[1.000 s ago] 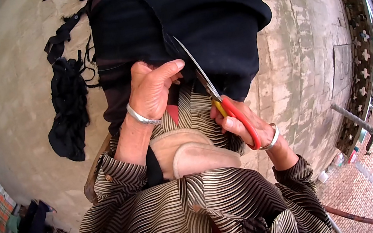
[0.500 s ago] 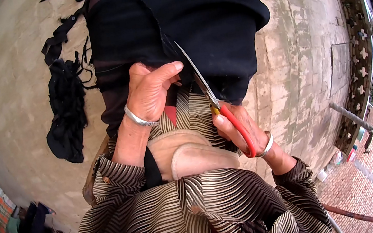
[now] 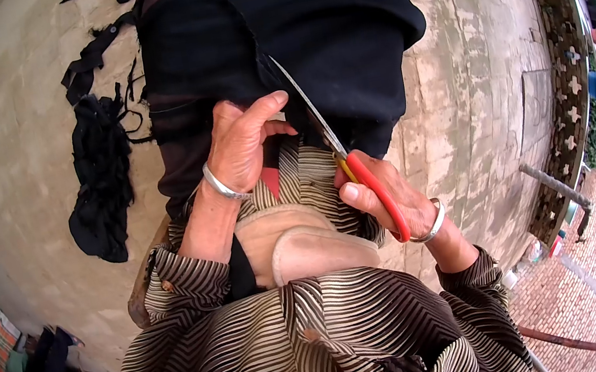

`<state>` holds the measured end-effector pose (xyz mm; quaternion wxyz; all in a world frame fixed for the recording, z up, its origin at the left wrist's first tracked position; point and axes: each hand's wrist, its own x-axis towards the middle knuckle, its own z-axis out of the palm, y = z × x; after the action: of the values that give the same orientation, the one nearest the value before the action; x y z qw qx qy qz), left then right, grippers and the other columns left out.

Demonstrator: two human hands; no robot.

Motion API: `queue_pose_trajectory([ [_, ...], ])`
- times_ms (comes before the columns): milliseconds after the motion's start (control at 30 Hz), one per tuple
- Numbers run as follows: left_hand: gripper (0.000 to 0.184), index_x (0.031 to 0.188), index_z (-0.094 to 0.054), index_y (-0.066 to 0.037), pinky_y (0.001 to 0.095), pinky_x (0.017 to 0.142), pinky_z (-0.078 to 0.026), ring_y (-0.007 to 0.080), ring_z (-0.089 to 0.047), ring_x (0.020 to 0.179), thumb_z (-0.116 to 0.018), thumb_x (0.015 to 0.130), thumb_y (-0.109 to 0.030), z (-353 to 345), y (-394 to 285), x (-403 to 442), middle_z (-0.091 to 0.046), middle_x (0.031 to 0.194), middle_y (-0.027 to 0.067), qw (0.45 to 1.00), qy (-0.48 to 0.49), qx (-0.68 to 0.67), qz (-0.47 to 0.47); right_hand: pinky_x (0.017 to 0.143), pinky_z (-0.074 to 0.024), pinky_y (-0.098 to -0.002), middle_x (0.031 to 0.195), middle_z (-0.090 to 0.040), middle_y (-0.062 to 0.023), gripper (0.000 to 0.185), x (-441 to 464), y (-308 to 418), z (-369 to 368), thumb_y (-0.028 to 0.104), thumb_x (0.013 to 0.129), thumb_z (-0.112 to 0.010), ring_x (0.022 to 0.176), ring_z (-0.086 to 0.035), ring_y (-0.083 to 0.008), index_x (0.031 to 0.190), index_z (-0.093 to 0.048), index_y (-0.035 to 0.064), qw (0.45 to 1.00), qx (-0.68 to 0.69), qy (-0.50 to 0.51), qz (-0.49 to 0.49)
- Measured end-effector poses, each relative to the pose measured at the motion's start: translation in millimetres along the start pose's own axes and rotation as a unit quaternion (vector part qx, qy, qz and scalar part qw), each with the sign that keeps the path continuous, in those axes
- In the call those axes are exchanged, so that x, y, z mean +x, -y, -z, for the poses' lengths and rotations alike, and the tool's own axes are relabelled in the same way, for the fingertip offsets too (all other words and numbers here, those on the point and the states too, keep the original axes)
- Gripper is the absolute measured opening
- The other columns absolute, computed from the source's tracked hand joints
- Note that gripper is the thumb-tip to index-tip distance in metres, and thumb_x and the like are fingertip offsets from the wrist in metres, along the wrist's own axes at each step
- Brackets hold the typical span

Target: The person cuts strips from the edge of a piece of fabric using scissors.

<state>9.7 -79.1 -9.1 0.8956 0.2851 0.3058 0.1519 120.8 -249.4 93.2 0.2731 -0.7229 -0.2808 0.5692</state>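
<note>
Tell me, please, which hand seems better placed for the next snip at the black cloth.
Probably the right hand: it already grips the scissors, with a blade reaching over the black cloth. The left hand, without scissors, is at the cloth's edge, so it looks better suited to steadying.

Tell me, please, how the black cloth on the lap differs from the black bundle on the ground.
The black cloth is larger and mostly smooth; the black bundle is smaller and crumpled. The scissors reach the cloth, while the bundle lies untouched on the ground. Both are dark fabric.
</note>
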Motion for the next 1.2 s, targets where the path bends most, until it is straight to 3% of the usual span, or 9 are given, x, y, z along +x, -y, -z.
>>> queue_pose_trajectory([
  [67, 0.015, 0.073, -0.068, -0.003, 0.0365, 0.062, -0.057, 0.0185, -0.068, 0.074, -0.064, 0.087, -0.006, 0, 2, 1, -0.070, 0.081, 0.0089, 1.000, 0.009, -0.024, 0.011, 0.064, -0.0445, -0.0376, 0.072, -0.053, -0.0177, 0.056, 0, 2, 2, 0.049, 0.090, -0.061, 0.068, -0.057, -0.0264, 0.086, -0.052, -0.0060, 0.999, 0.022, -0.016, 0.023],
  [400, 0.019, 0.070, -0.063, -0.005, 0.0441, 0.077, -0.058, 0.0204, -0.068, 0.078, -0.060, 0.089, -0.006, -1, 6, 0, -0.068, 0.083, 0.0081, 0.997, -0.001, -0.076, 0.015, 0.057, -0.0436, -0.0381, 0.060, -0.050, -0.0164, 0.059, -3, -4, 13, 0.052, 0.088, -0.062, 0.058, -0.055, -0.0252, 0.087, -0.053, -0.0065, 0.999, -0.052, -0.017, 0.001],
  [600, 0.018, 0.078, -0.068, -0.003, 0.0455, 0.077, -0.058, 0.0214, -0.069, 0.084, -0.056, 0.091, -0.008, 4, 5, 5, -0.069, 0.089, 0.0081, 0.996, 0.049, -0.062, 0.030, 0.053, -0.0440, -0.0296, 0.066, -0.052, -0.0092, 0.060, -9, 10, 13, 0.052, 0.088, -0.061, 0.061, -0.055, -0.0161, 0.096, -0.056, -0.0067, 0.992, 0.124, 0.006, -0.036],
  [667, 0.019, 0.082, -0.069, -0.001, 0.0428, 0.077, -0.058, 0.0209, -0.069, 0.086, -0.054, 0.092, -0.008, 3, 4, 6, -0.070, 0.090, 0.0071, 0.995, 0.068, -0.076, 0.023, 0.062, -0.0501, -0.0271, 0.071, -0.053, -0.0072, 0.065, -10, 14, 16, 0.055, 0.090, -0.054, 0.063, -0.057, -0.0154, 0.104, -0.054, -0.0080, 0.993, 0.088, 0.047, -0.060],
  [900, 0.020, 0.080, -0.070, -0.004, 0.0296, 0.080, -0.053, 0.0118, -0.066, 0.082, -0.055, 0.093, -0.006, 7, 2, 8, -0.069, 0.081, 0.0032, 0.998, 0.046, -0.040, 0.025, 0.062, -0.0505, -0.0284, 0.069, -0.051, -0.0049, 0.060, -17, 28, 3, 0.053, 0.093, -0.052, 0.061, -0.055, -0.0143, 0.106, -0.052, -0.0061, 0.972, 0.203, 0.066, -0.102],
  [1033, 0.022, 0.077, -0.069, -0.004, 0.0289, 0.077, -0.054, 0.0121, -0.066, 0.078, -0.054, 0.093, -0.006, 3, -2, 5, -0.068, 0.080, 0.0031, 0.995, 0.049, -0.082, 0.024, 0.061, -0.0504, -0.0283, 0.069, -0.050, -0.0045, 0.058, -16, 24, 1, 0.052, 0.094, -0.050, 0.061, -0.053, -0.0138, 0.106, -0.052, -0.0056, 0.967, 0.222, 0.069, -0.109],
  [1100, 0.023, 0.076, -0.068, -0.003, 0.0284, 0.074, -0.054, 0.0133, -0.067, 0.074, -0.053, 0.094, -0.005, 4, -8, 4, -0.069, 0.082, 0.0039, 0.991, 0.107, -0.074, 0.042, 0.061, -0.0502, -0.0282, 0.069, -0.049, -0.0043, 0.057, -17, 29, 1, 0.050, 0.095, -0.050, 0.062, -0.052, -0.0133, 0.107, -0.052, -0.0051, 0.971, 0.208, 0.051, -0.106],
  [1200, 0.027, 0.074, -0.066, -0.003, 0.0311, 0.073, -0.056, 0.0160, -0.068, 0.072, -0.050, 0.095, -0.006, 5, -5, 3, -0.069, 0.080, 0.0054, 0.993, 0.069, -0.086, 0.053, 0.061, -0.0498, -0.0279, 0.070, -0.049, -0.0041, 0.057, -17, 27, -2, 0.050, 0.094, -0.050, 0.062, -0.051, -0.0128, 0.107, -0.051, -0.0051, 0.972, 0.204, 0.051, -0.106],
])
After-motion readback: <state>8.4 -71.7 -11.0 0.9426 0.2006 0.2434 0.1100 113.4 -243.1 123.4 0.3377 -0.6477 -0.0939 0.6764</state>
